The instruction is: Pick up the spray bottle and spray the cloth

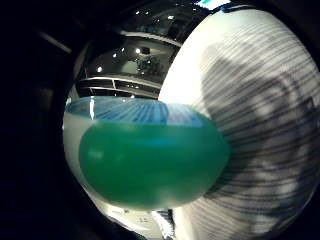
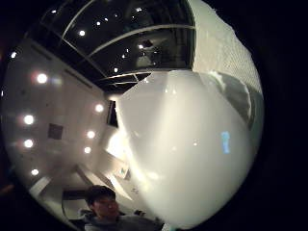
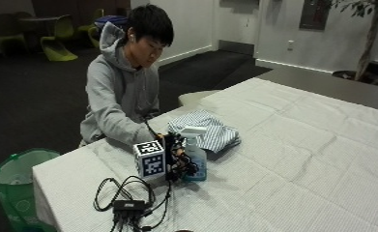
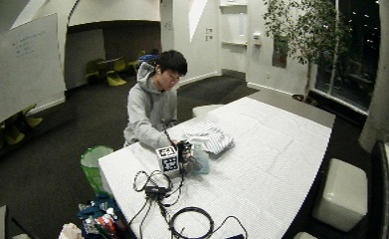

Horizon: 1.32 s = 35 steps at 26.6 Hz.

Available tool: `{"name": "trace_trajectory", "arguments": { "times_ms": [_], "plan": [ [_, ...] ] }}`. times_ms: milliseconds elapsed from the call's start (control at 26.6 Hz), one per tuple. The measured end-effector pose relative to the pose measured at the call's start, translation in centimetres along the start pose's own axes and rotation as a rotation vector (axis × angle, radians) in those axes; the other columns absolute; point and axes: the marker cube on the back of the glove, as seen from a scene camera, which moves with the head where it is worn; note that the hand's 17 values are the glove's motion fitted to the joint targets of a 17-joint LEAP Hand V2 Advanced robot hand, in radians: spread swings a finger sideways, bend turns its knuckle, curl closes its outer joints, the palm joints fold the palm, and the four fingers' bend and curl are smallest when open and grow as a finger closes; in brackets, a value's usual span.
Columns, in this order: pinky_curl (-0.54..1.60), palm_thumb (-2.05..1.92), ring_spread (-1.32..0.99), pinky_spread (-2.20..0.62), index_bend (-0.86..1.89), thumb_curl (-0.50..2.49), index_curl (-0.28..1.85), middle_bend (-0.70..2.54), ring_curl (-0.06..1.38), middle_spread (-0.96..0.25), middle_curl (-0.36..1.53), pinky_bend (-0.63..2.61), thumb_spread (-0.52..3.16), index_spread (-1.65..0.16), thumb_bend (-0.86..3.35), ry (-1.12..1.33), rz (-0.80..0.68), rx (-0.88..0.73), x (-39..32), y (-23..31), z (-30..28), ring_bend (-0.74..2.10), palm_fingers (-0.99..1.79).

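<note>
**My hand is on the spray bottle, next to the cloth**

I sit at the tabletop (image 3: 317, 159), which has a white cover on it. My right hand (image 3: 176, 157) in its black glove is at the spray bottle (image 3: 194, 154). The bottle stands upright on the tabletop w/ its white top up and blue-green liquid in the bottom part. My hand is on the bottle's left side in the outside view. My fingers look wrapped round the bottle, but I can't see each one well.

The striped cloth (image 3: 204, 133) lies bunched up on the tabletop, just behind the bottle, on the far side of it. Bottle and cloth are v. close; I can't tell if they touch.

From my palm, little finger side: the bottle (image 1: 150, 160) is right up close, w/ green liquid inside and a level line across it. The striped cloth (image 1: 260, 130) is beside it.

From my palm, thumb side: the bottle's white top (image 2: 187, 149) is big and close. A bit of white tabletop cover (image 2: 216, 43) shows past it.

A green bin (image 3: 18, 181) stands on the floor at the left end of the tabletop.
</note>
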Motion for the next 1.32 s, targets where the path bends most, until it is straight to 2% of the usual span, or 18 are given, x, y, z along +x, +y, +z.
{"name": "trace_trajectory", "arguments": {
  "times_ms": [828, 1092, 1317],
  "plan": [
    [0.34, 0.83, -0.06, 0.16, 0.11, 0.43, 0.19, 0.29, 0.32, -0.07, 0.37, 0.53, 0.93, -0.33, -0.03, 0.091, 0.011, -0.030, -0.1, -1.6, 2.3, 0.50, 0.33],
    [0.31, 0.82, -0.08, 0.14, 0.19, 0.42, 0.23, 0.33, 0.32, -0.10, 0.38, 0.43, 0.93, -0.34, -0.03, 0.106, 0.000, -0.037, -0.7, -2.2, 3.6, 0.53, 0.61],
    [0.26, 0.91, -0.11, 0.08, 0.36, 0.44, 0.31, 0.49, 0.30, -0.09, 0.43, 0.20, 0.90, -0.26, 0.00, 0.122, -0.017, -0.041, -1.8, -3.1, 4.9, 0.44, 1.07]
  ]
}}
